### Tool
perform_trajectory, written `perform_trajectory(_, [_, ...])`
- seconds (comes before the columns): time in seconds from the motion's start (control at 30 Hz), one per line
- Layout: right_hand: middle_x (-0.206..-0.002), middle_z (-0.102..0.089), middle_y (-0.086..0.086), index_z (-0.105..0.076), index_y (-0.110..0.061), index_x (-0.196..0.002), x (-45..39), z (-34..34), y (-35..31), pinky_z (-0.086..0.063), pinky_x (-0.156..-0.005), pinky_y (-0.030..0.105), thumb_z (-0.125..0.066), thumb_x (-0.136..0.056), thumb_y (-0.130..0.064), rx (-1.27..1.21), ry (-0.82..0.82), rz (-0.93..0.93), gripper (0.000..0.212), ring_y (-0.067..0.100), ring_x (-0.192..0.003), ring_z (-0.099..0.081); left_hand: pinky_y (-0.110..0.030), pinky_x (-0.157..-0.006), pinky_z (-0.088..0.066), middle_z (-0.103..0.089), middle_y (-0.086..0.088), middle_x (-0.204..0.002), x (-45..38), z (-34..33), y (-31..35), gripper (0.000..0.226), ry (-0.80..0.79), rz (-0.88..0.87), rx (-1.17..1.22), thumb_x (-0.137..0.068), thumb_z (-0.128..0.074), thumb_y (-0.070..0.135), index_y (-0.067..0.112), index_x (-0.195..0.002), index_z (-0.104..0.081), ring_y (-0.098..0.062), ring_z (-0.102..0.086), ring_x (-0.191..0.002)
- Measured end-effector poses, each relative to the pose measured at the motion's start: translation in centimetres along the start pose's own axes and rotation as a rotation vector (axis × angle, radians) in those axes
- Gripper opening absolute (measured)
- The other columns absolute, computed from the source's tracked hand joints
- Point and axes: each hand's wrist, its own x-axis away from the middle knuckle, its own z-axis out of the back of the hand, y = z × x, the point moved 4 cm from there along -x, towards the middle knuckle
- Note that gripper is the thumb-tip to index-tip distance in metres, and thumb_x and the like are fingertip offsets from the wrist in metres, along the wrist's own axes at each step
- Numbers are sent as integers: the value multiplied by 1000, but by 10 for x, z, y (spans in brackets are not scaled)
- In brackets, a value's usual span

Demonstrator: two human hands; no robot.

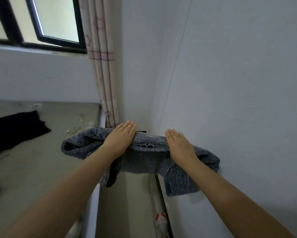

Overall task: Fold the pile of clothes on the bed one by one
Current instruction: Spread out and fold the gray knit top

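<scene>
The left hand (122, 137) lies flat with straight fingers, palm down on a folded grey-blue knitted garment (140, 155) at the centre of the frame; the right hand (179, 145) rests on it the same way, fingers straight and together, a little to the right. Neither hand curls round the cloth, and whether a thumb is tucked under it cannot be told. The garment sits between the two palms, its ends hanging down below the wrists at lower centre; what carries it from beneath is hidden.

The bed (41, 160) fills the left of the frame, covered in a pale grey-green sheet with a faint light print near its far edge. A dark garment (15, 129) lies spread on it at the far left, well apart from the knitted one. Beyond the bed a white wall (230, 83) takes up the right half. In the upper left is a black-framed window (41, 31), with a cream curtain (103, 66) bearing a pink pattern hanging beside it down to the bed's corner.
</scene>
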Motion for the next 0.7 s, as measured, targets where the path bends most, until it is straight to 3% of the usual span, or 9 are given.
perform_trajectory(0.4, [-155,-8,14,-8,-4,-146,-246,-69,-41,-10,-116,38,-29,-91,6,-216,-47,445,59,29,-142,-7,-30,-116,-3,5,-11,-155,-78,-70,-136,64,-286,472,-66,-93,-29,0,4,-145,9,-21,2,-143])
perform_trajectory(0.6, [-154,-10,13,-9,-6,-146,-369,-85,-81,-11,-116,36,-30,-90,8,-257,-73,554,62,28,-142,-9,-31,-115,-4,3,-13,-155,-129,-100,-229,64,-318,591,-87,-94,-32,1,2,-144,8,-22,1,-143])
perform_trajectory(0.7, [-152,-20,10,-17,-8,-145,-444,-94,-105,-16,-116,36,-33,-87,10,-268,-66,577,62,25,-140,-18,-31,-115,-5,3,-13,-155,-166,-122,-291,65,-320,608,-71,-94,-33,-1,2,-144,8,-22,0,-143])
